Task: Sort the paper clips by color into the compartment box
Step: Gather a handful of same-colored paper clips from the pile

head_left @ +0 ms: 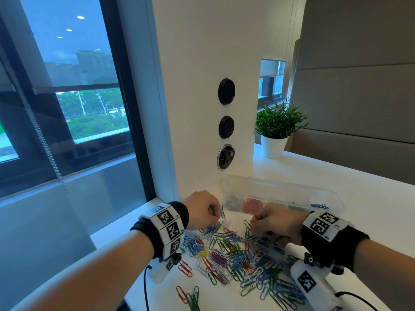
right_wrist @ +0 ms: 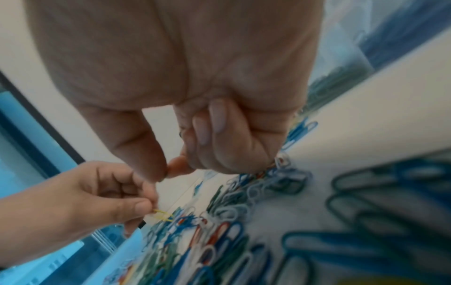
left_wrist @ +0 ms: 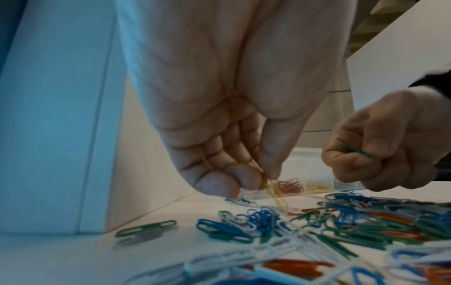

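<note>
Left hand (head_left: 202, 211) over far left edge of clip pile, thumb and fingers pinching yellow paper clip (left_wrist: 277, 194). Right hand (head_left: 275, 225) curled, pinching green paper clip (left_wrist: 355, 150). Mixed paper clips (head_left: 238, 254) strewn across white surface (head_left: 336, 180). Clear compartment box (head_left: 280, 196) just behind hands, red, yellow, green batches already sorted in separate compartments.

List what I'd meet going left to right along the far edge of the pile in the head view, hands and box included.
Left hand pinching a yellow paper clip → right hand holding a green paper clip → blue paper clips at the compartment box's right end.
</note>
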The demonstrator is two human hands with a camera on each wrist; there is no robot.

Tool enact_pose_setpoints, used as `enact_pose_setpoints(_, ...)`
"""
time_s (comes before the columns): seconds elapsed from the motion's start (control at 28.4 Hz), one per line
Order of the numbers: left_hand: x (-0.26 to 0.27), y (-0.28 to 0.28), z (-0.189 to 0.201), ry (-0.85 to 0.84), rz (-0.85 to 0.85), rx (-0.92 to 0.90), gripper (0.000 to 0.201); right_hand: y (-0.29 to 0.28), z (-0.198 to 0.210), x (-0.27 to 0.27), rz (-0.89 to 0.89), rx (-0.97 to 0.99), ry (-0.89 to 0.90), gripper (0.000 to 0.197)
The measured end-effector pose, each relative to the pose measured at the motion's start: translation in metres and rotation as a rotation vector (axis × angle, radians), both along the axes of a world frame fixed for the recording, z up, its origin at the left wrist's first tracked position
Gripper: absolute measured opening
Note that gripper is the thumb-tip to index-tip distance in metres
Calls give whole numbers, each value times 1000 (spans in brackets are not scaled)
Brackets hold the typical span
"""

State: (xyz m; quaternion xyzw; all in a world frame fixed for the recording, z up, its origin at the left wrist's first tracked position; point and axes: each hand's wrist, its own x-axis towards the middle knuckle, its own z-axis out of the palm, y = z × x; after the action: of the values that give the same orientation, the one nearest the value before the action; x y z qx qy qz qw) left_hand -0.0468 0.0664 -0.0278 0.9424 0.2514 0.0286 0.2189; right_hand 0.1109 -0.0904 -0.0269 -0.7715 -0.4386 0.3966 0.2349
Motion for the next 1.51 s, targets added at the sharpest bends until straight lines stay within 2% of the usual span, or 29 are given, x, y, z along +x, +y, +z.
enact_pose_setpoints(0.11,0,1,0,40,-32,18,5,-1,-6,3,-121,17,271,40)
enact_pose_setpoints(0.25,-4,-7,-3,209,-149,-11,15,-1,-3,4,-199,42,649,13)
enact_pose_setpoints(0.35,-2,-12,-4,236,-163,53,18,-2,0,1,-219,137,968,9)
enact_pose_setpoints(0.42,0,-13,-4,239,-181,84,14,-2,-1,1,-221,178,1075,17)
enact_pose_setpoints(0.49,1,-14,-4,244,-195,103,13,-3,0,-1,-229,184,1087,20)
enact_pose_setpoints(0.56,1,-13,-5,233,-197,75,14,-3,3,-5,-256,152,987,14)
enact_pose_setpoints(0.6,0,-13,-5,229,-198,54,18,-2,3,-6,-277,131,878,9)
enact_pose_setpoints(0.67,-1,-13,-5,241,-219,37,26,1,2,-5,-285,86,504,16)
enact_pose_setpoints(0.7,-1,-12,-5,246,-233,43,27,3,2,-5,-232,66,248,20)
enact_pose_setpoints(0.77,-1,-11,-6,238,-248,38,22,7,1,-5,-55,55,-247,14)
enact_pose_setpoints(0.85,0,-11,-6,241,-260,19,15,10,-1,-7,121,99,-554,18)
enact_pose_setpoints(0.88,1,-11,-6,250,-269,21,12,12,-2,-7,177,102,-638,20)
enact_pose_setpoints(0.95,1,-11,-6,266,-290,33,11,14,-5,-9,242,99,-735,21)
enact_pose_setpoints(1.09,0,-10,-9,259,-318,72,10,17,-7,-9,307,84,-786,18)
enact_pose_setpoints(1.3,-2,-13,-7,227,-353,93,14,13,-6,-6,369,84,-786,18)
enact_pose_setpoints(1.51,0,-21,-3,292,-351,147,25,14,-8,-7,376,50,-814,17)
